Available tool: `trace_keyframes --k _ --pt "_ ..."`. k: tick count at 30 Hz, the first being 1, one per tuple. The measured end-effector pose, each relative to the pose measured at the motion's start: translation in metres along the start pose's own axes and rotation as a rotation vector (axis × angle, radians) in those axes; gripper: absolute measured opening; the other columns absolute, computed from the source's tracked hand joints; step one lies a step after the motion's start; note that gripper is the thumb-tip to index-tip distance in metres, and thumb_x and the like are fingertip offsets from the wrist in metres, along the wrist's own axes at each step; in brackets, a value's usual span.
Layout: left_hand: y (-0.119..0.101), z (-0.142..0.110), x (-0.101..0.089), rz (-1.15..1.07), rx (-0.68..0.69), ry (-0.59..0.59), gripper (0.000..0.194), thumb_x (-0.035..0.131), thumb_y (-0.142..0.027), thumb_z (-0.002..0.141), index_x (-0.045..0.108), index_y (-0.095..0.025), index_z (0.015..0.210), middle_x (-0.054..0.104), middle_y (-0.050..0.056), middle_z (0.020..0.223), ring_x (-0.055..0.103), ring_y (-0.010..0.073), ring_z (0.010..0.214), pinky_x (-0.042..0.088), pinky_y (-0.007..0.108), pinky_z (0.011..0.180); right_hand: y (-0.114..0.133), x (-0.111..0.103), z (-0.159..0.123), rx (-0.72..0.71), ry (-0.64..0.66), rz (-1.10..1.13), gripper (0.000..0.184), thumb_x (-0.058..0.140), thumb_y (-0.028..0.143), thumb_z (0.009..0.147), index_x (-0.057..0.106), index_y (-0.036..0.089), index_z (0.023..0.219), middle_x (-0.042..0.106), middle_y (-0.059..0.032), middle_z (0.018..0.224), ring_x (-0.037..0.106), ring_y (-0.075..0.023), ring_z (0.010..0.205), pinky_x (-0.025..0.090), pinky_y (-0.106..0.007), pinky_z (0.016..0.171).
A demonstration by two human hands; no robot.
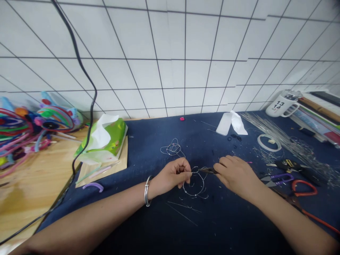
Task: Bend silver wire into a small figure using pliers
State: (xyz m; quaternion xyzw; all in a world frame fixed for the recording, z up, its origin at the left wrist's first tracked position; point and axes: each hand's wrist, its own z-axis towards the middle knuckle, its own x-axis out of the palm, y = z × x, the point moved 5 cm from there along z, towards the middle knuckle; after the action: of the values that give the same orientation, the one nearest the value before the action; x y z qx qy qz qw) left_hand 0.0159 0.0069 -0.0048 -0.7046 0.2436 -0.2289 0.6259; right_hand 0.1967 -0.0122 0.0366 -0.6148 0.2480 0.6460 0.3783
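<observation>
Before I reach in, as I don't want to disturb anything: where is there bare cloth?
Mostly bare cloth lies between the tissue pack and the wire tangle, beyond the left hand. Right of the right hand is crowded: mug, scissors, white ring, wires.

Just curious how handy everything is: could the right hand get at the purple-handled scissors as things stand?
Probably yes: the purple-handled scissors lie on the cloth close by, their handles uncovered. The right hand holds pliers, though, so it would likely need to free its grip first.
</observation>
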Motion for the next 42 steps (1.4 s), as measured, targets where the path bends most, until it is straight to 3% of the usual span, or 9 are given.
trace_keyframes --k 9,20,25,34,42 --pt "0.0 -0.001 -0.001 0.137 0.0 -0.033 0.007 0.049 -0.022 0.081 0.044 -0.016 0.08 0.053 -0.003 0.062 0.041 0.0043 0.044 0.033 0.016 0.041 0.001 -0.004 0.001 -0.009 0.004 -0.099 0.01 0.042 0.018 0.081 0.051 0.02 0.076 0.047 -0.0022 0.071 0.04 -0.016 0.07 0.024 -0.031 0.062" --pt "-0.014 -0.009 -0.004 0.512 0.245 -0.224 0.003 0.048 -0.015 0.076 0.047 -0.016 0.074 0.048 -0.003 0.061 0.041 0.0064 0.052 0.035 0.019 0.049 0.005 -0.008 -0.002 -0.022 -0.01 -0.135 0.011 0.044 0.011 0.076 0.05 0.019 0.079 0.047 -0.0023 0.072 0.039 -0.0161 0.069 0.023 -0.031 0.062" --pt "-0.016 -0.01 -0.004 0.602 0.273 -0.277 0.004 0.047 -0.012 0.074 0.047 -0.016 0.075 0.048 -0.004 0.06 0.041 0.0064 0.051 0.034 0.019 0.049 0.006 -0.006 -0.001 -0.02 -0.008 -0.048 0.007 0.045 0.018 0.079 0.05 0.02 0.076 0.047 -0.0019 0.071 0.041 -0.0159 0.069 0.024 -0.03 0.061" --pt "-0.012 -0.008 -0.002 0.548 0.227 -0.23 0.004 0.047 -0.013 0.075 0.046 -0.016 0.078 0.047 -0.004 0.059 0.041 0.0062 0.049 0.035 0.019 0.048 0.004 0.0 0.001 0.034 0.045 0.132 0.01 0.045 0.027 0.083 0.051 0.021 0.078 0.049 -0.0006 0.073 0.045 -0.0139 0.071 0.032 -0.028 0.065" --pt "-0.012 -0.008 -0.004 0.608 0.246 -0.225 0.019 0.048 -0.017 0.079 0.056 -0.017 0.097 0.054 -0.002 0.063 0.044 0.0071 0.05 0.037 0.02 0.048 0.001 0.002 0.002 0.042 0.05 0.196 0.013 0.044 0.028 0.084 0.051 0.02 0.077 0.049 -0.0002 0.072 0.046 -0.0118 0.069 0.034 -0.026 0.063"
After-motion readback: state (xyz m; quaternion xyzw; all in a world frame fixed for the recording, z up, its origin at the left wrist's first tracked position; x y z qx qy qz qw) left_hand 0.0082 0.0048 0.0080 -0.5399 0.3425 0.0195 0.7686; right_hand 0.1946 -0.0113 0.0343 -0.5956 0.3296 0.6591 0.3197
